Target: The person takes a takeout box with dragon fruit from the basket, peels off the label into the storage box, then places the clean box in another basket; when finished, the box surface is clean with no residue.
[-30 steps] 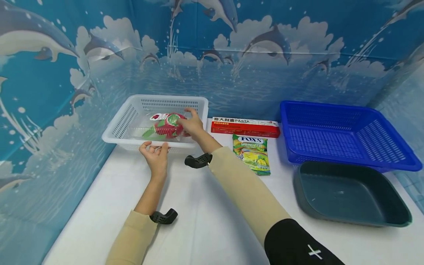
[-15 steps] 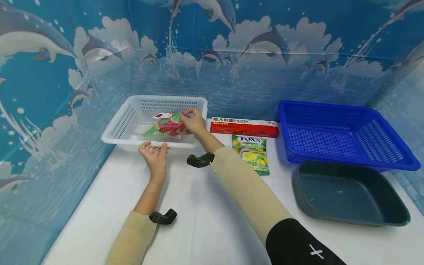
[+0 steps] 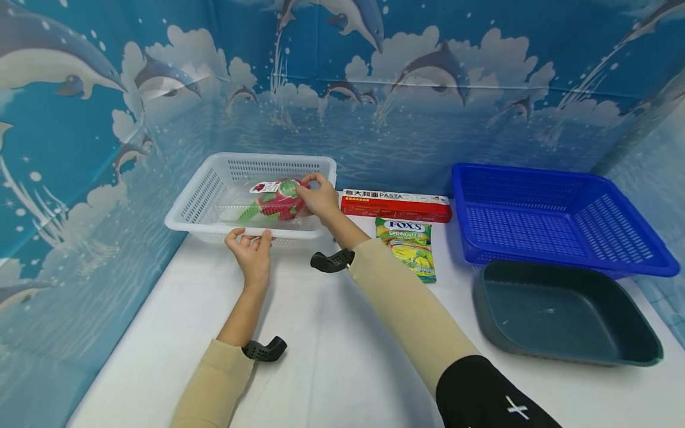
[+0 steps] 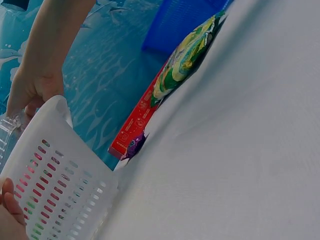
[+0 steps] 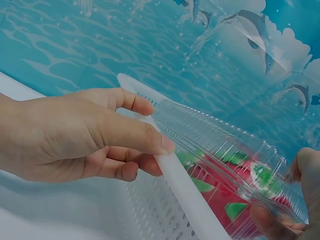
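My left hand (image 3: 251, 252) pinches the front rim of a white perforated basket (image 3: 187, 205), thumb on top and fingers curled at the edge. Inside the basket lies a clear plastic clamshell box (image 5: 210, 125) with a red and green dragon fruit (image 3: 280, 205) and a white label in it. My right hand (image 3: 320, 196) reaches over the basket's right side and grips the right end of the box between thumb and fingers. In the right wrist view, that hand (image 5: 302, 175) shows only at the right edge.
Right of the basket stand a red pasta box (image 3: 396, 207) and a green Fox's candy bag (image 3: 412, 252). A small purple packet (image 4: 135, 145) lies by the red box. Farther right are a blue basket (image 3: 540, 255) and a dark green tub (image 3: 567, 351). A dolphin-print curtain (image 3: 374, 137) closes off the back.
My right hand has shifted slightly to the right, and the clamshell box with the dragon fruit has slid right with it inside the basket. My left hand has stayed at the rim.
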The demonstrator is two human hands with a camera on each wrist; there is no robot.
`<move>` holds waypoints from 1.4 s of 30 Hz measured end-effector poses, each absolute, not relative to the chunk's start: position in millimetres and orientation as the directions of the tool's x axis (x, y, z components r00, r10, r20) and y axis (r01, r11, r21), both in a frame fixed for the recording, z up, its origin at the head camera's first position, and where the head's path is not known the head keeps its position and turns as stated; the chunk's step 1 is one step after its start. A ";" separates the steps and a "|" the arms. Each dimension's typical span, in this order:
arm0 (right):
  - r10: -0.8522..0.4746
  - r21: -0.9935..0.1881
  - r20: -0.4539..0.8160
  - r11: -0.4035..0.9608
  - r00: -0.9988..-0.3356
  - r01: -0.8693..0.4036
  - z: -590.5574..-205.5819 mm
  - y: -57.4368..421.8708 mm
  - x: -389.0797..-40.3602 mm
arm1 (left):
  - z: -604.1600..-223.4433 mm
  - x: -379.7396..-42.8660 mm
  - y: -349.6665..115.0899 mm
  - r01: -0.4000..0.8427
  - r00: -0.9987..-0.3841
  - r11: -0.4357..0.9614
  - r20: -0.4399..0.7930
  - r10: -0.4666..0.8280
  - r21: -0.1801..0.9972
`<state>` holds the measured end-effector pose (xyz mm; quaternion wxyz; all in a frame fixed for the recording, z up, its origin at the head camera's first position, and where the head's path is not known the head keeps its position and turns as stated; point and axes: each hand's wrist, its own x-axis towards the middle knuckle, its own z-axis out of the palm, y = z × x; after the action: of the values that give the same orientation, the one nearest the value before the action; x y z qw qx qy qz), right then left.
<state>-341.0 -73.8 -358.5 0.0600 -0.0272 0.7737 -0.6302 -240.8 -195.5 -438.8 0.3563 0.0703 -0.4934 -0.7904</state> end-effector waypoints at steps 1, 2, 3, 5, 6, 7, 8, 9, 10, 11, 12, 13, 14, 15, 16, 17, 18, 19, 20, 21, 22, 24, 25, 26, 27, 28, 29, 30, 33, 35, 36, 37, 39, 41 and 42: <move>-0.127 -0.981 -0.053 0.190 -0.990 0.028 -358.5 -72.0 -340.6 | -438.8 -240.7 -195.4 0.493 -0.736 -0.258 0.241 -0.633 0.831; -0.138 -0.983 -0.046 0.181 -0.989 0.020 -358.3 -70.0 -340.2 | -438.8 -240.6 -195.3 0.492 -0.736 -0.256 0.241 -0.633 0.832; -0.149 -0.986 -0.038 0.167 -0.988 0.013 -358.2 -68.3 -340.1 | -438.7 -240.4 -195.2 0.491 -0.736 -0.254 0.240 -0.633 0.833; -0.171 -0.990 -0.018 0.141 -0.985 -0.006 -357.1 -64.7 -340.0 | -438.4 -240.2 -194.9 0.489 -0.736 -0.254 0.239 -0.633 0.835; -0.179 -0.992 -0.009 0.129 -0.984 -0.015 -356.2 -62.9 -339.8 | -438.2 -240.0 -194.8 0.488 -0.737 -0.256 0.237 -0.632 0.834; -0.187 -0.993 0.001 0.118 -0.982 -0.023 -355.1 -61.2 -339.8 | -438.0 -240.0 -194.7 0.488 -0.738 -0.257 0.237 -0.632 0.834; -0.191 -0.993 0.010 0.114 -0.981 -0.032 -353.9 -59.7 -339.9 | -437.7 -239.8 -194.6 0.488 -0.739 -0.261 0.236 -0.631 0.833; -0.194 -0.993 0.014 0.109 -0.981 -0.035 -352.6 -58.4 -339.9 | -437.4 -239.6 -194.5 0.488 -0.740 -0.263 0.235 -0.631 0.832; -0.197 -0.993 0.018 0.108 -0.980 -0.039 -351.2 -57.0 -340.0 | -437.1 -239.2 -194.5 0.488 -0.741 -0.265 0.233 -0.630 0.832; -0.198 -0.994 0.017 0.102 -0.980 -0.037 -349.7 -55.7 -339.9 | -436.6 -238.9 -194.5 0.485 -0.744 -0.268 0.232 -0.627 0.832; -0.199 -0.995 0.015 0.097 -0.980 -0.035 -348.3 -54.5 -339.7 | -436.3 -238.4 -194.4 0.484 -0.746 -0.269 0.231 -0.625 0.833; -0.198 -0.995 0.016 0.095 -0.980 -0.035 -346.8 -53.3 -339.5 | -435.9 -237.8 -194.3 0.482 -0.748 -0.271 0.230 -0.623 0.833; -0.197 -0.995 0.016 0.093 -0.980 -0.035 -345.3 -52.2 -339.4 | -435.7 -237.3 -194.2 0.482 -0.750 -0.273 0.230 -0.621 0.833; -0.197 -0.996 0.016 0.085 -0.980 -0.034 -343.6 -51.4 -339.2 | -435.6 -236.9 -194.2 0.481 -0.751 -0.273 0.231 -0.619 0.833; -0.198 -0.997 0.019 0.072 -0.980 -0.034 -341.9 -50.4 -339.1 | -435.6 -236.8 -194.1 0.482 -0.751 -0.274 0.232 -0.618 0.832; -0.198 -0.997 0.023 0.062 -0.980 -0.036 -340.1 -49.6 -339.0 | -435.7 -236.8 -194.1 0.485 -0.752 -0.276 0.234 -0.617 0.830; -0.201 -0.998 0.032 0.055 -0.979 -0.043 -338.2 -48.6 -338.8 | -435.9 -236.7 -194.2 0.488 -0.751 -0.276 0.237 -0.617 0.828; -0.203 -0.998 0.040 0.048 -0.978 -0.051 -336.2 -47.7 -338.9 | -436.1 -236.7 -194.2 0.489 -0.751 -0.275 0.239 -0.616 0.828; -0.204 -0.998 0.045 0.038 -0.978 -0.054 -334.2 -46.7 -338.9 | -436.1 -236.7 -194.3 0.490 -0.750 -0.272 0.242 -0.615 0.828; -0.204 -0.998 0.048 0.033 -0.978 -0.056 -332.1 -45.6 -338.6 | -436.1 -236.7 -194.3 0.491 -0.750 -0.270 0.244 -0.615 0.828; -0.203 -0.998 0.053 0.028 -0.978 -0.060 -330.0 -44.3 -338.6 | -435.9 -236.6 -194.2 0.492 -0.749 -0.269 0.246 -0.615 0.828; -0.198 -0.998 0.058 0.027 -0.978 -0.065 -326.1 -41.5 -338.5 | -435.4 -236.2 -194.2 0.490 -0.750 -0.266 0.246 -0.614 0.830; -0.193 -0.998 0.056 0.028 -0.980 -0.062 -324.3 -40.1 -338.6 | -435.2 -236.1 -194.1 0.490 -0.749 -0.265 0.246 -0.615 0.830; -0.189 -0.998 0.053 0.031 -0.981 -0.060 -322.6 -38.5 -338.4 | -435.1 -236.1 -194.1 0.491 -0.748 -0.266 0.245 -0.617 0.830; -0.186 -0.998 0.053 0.035 -0.981 -0.060 -320.9 -36.8 -338.2 | -435.1 -236.0 -194.2 0.490 -0.748 -0.267 0.243 -0.618 0.830; -0.182 -0.998 0.051 0.036 -0.982 -0.059 -319.2 -35.0 -338.1 | -435.0 -236.1 -194.2 0.490 -0.748 -0.268 0.242 -0.618 0.830; -0.181 -0.998 0.048 0.040 -0.982 -0.056 -317.7 -33.1 -338.1 | -435.0 -236.0 -194.3 0.489 -0.748 -0.268 0.240 -0.619 0.830; -0.180 -0.998 0.047 0.043 -0.983 -0.055 -316.2 -31.1 -338.0 | -434.9 -236.0 -194.3 0.487 -0.748 -0.267 0.239 -0.619 0.831; -0.171 -0.998 0.041 0.046 -0.984 -0.050 -312.1 -24.7 -338.2 | -434.7 -235.6 -194.4 0.479 -0.749 -0.262 0.235 -0.619 0.838; -0.162 -0.998 0.035 0.043 -0.986 -0.042 -309.8 -20.2 -339.1 | -434.4 -235.4 -194.2 0.476 -0.750 -0.264 0.230 -0.620 0.839; -0.158 -0.998 0.032 0.040 -0.987 -0.038 -308.6 -17.8 -339.6 | -434.2 -235.2 -194.1 0.474 -0.750 -0.265 0.228 -0.620 0.840; -0.152 -0.999 0.029 0.038 -0.988 -0.035 -307.8 -15.2 -340.0 | -434.1 -234.9 -194.0 0.472 -0.751 -0.268 0.224 -0.621 0.840; -0.142 -0.999 0.034 0.031 -0.989 -0.038 -306.2 -10.0 -340.6 | -434.0 -234.6 -193.8 0.472 -0.751 -0.274 0.220 -0.622 0.838; -0.132 -0.999 0.040 0.030 -0.990 -0.044 -304.4 -5.1 -340.6 | -433.9 -234.6 -193.8 0.472 -0.752 -0.281 0.216 -0.622 0.835; -0.128 -0.998 0.043 0.031 -0.991 -0.048 -303.5 -2.6 -340.4 | -434.0 -234.7 -194.0 0.472 -0.754 -0.284 0.215 -0.621 0.835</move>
<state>-340.4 -2.6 -303.5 0.0289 -0.0610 0.7174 -0.6934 -234.7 -194.0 -434.0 0.3427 0.0762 -0.4907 -0.7975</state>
